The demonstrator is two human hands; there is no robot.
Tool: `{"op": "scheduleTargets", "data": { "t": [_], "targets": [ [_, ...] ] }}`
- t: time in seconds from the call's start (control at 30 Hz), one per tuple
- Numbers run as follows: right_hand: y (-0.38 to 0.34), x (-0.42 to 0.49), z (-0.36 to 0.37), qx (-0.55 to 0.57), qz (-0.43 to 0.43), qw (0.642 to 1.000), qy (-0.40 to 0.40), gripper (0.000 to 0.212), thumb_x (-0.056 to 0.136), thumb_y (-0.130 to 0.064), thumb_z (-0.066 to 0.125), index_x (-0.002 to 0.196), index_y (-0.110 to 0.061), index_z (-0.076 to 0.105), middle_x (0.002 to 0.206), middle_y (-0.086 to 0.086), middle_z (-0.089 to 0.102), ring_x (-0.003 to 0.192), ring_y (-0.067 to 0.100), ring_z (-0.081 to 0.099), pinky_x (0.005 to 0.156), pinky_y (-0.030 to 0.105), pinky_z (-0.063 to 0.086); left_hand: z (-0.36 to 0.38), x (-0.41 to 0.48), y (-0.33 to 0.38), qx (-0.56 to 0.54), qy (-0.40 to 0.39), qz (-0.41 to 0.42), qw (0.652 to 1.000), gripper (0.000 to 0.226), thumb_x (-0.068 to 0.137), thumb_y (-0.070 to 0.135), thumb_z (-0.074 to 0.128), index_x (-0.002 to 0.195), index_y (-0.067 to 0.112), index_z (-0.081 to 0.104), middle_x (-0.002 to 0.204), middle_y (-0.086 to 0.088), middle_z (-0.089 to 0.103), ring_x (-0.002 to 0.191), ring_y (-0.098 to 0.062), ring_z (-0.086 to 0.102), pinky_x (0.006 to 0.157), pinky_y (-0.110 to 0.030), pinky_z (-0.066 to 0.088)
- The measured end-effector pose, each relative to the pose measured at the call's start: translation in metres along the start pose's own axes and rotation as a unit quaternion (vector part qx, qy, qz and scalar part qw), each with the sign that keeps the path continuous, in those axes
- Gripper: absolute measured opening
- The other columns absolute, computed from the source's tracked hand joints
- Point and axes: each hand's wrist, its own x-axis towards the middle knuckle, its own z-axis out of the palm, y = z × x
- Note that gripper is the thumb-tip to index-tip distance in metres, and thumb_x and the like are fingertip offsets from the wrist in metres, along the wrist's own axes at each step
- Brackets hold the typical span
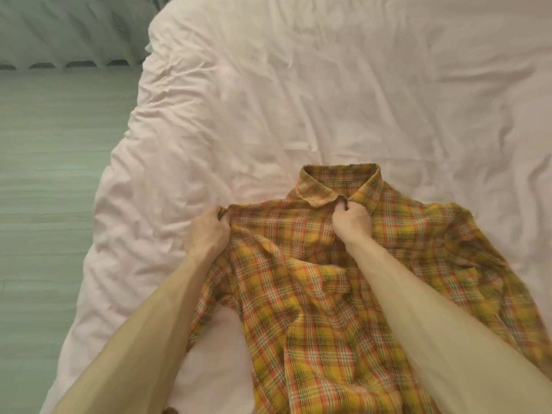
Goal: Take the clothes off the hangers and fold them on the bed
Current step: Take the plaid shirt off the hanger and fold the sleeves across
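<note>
On the bed (pixel 328 85), the shirt (pixel 313 279) lies hangerless and unfolded; the left hand (pixel 209 231) pinches its shoulder, the right hand (pixel 352 221) its collar. Folding remains.

Both hands grip plaid shirt (pixel 313 294) on bed (pixel 268 85): left hand (pixel 207 228) shoulder, right hand (pixel 352 221) collar.

Left hand (pixel 209 231) and right hand (pixel 354 222) (arms outstretched) pinch the shirt (pixel 298 309).

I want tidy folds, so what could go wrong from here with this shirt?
The yellow-orange plaid collared shirt lies bunched below the collar; folding now would likely trap creases. The left hand grips its shoulder edge and the right hand pinches by the collar, so uneven pulling may skew it.
</note>
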Motion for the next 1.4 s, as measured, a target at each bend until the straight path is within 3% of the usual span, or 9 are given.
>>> {"op": "scheduleTargets", "data": {
  "t": [0.17,0.4,0.57,0.73,0.97,1.1,1.23,1.3,1.4],
  "targets": [
    [0.022,-0.03,-0.015,-0.007,-0.052,0.995,-0.088,0.034,0.096,-0.054,0.054,0.113,-0.024,0.053,0.092,-0.015,0.057,0.085,0.009,0.054,0.075,0.028,0.04,0.012,-0.037,0.008,0.087,0.089,0.042,0.991,0.05,0.096,0.039,0.049,0.142,0.024,0.04,0.142,-0.016,0.049,0.132,-0.037,0.04,0.106,-0.052,0.033],
    [0.119,-0.133,-0.041,-0.045,-0.05,0.997,0.03,0.042,0.095,-0.056,0.054,0.117,-0.019,0.055,0.095,-0.012,0.061,0.096,0.017,0.063,0.082,0.037,0.053,0.063,-0.164,-0.035,0.133,0.141,0.24,0.951,0.053,0.089,0.034,0.059,0.14,0.024,0.051,0.152,-0.007,0.038,0.137,-0.029,0.039,0.109,-0.055,0.031],
    [0.186,-0.222,-0.057,-0.077,-0.012,0.996,0.047,0.049,0.091,-0.065,0.053,0.109,-0.019,0.049,0.097,-0.006,0.058,0.082,0.008,0.057,0.06,0.025,0.042,0.083,-0.272,-0.071,0.049,0.049,0.123,0.99,0.049,0.095,0.035,0.053,0.141,0.027,0.042,0.149,-0.007,0.038,0.13,-0.032,0.041,0.105,-0.052,0.035],
    [0.23,-0.293,-0.062,-0.065,0.105,0.992,0.008,0.062,0.087,-0.071,0.054,0.112,-0.015,0.049,0.093,-0.009,0.056,0.083,0.013,0.058,0.067,0.031,0.049,0.08,-0.351,-0.103,-0.071,-0.035,0.066,0.995,0.049,0.093,0.037,0.048,0.139,0.023,0.038,0.109,-0.011,0.062,0.099,-0.032,0.06,0.085,-0.048,0.051],
    [0.239,-0.329,-0.049,0.237,0.183,0.941,-0.16,0.042,0.081,-0.048,0.078,0.108,-0.017,0.068,0.099,-0.001,0.071,0.074,0.014,0.056,0.053,0.025,0.041,0.074,-0.423,-0.116,-0.19,-0.172,0.029,0.966,0.062,0.069,0.037,0.069,0.123,0.041,0.04,0.11,0.011,0.055,0.102,-0.012,0.059,0.087,-0.04,0.055],
    [0.232,-0.34,-0.045,0.258,0.169,0.934,-0.18,0.023,0.086,-0.031,0.075,0.098,-0.012,0.072,0.085,0.0,0.071,0.058,0.009,0.057,0.049,0.027,0.039,0.082,-0.435,-0.11,0.028,-0.141,0.07,0.987,0.047,0.079,0.063,0.057,0.11,0.028,0.06,0.113,0.004,0.051,0.104,-0.017,0.054,0.089,-0.039,0.051],
    [0.238,-0.371,-0.058,0.247,0.149,0.951,-0.111,0.017,0.083,-0.028,0.064,0.083,-0.011,0.065,0.088,0.0,0.067,0.081,0.018,0.059,0.074,0.036,0.047,0.062,-0.458,-0.106,-0.052,-0.08,-0.022,0.995,0.011,0.084,0.023,0.052,0.089,0.023,0.062,0.085,0.003,0.062,0.077,-0.018,0.059,0.069,-0.034,0.048],
    [0.244,-0.392,-0.067,0.226,0.143,0.959,-0.096,0.013,0.086,-0.019,0.058,0.076,-0.012,0.054,0.079,0.003,0.055,0.072,0.017,0.047,0.067,0.034,0.04,0.053,-0.479,-0.12,-0.083,-0.06,-0.075,0.992,0.008,0.085,0.017,0.051,0.084,0.023,0.057,0.078,0.004,0.061,0.069,-0.013,0.054,0.059,-0.03,0.041],
    [0.259,-0.415,-0.075,0.224,0.151,0.957,-0.107,0.013,0.088,-0.011,0.054,0.08,-0.001,0.055,0.08,0.009,0.045,0.092,0.008,0.026,0.073,0.038,0.046,0.048,-0.513,-0.147,-0.099,-0.037,-0.122,0.987,0.011,0.094,0.017,0.046,0.087,0.017,0.055,0.088,0.002,0.062,0.075,-0.017,0.053,0.069,-0.031,0.042]
  ]
}}
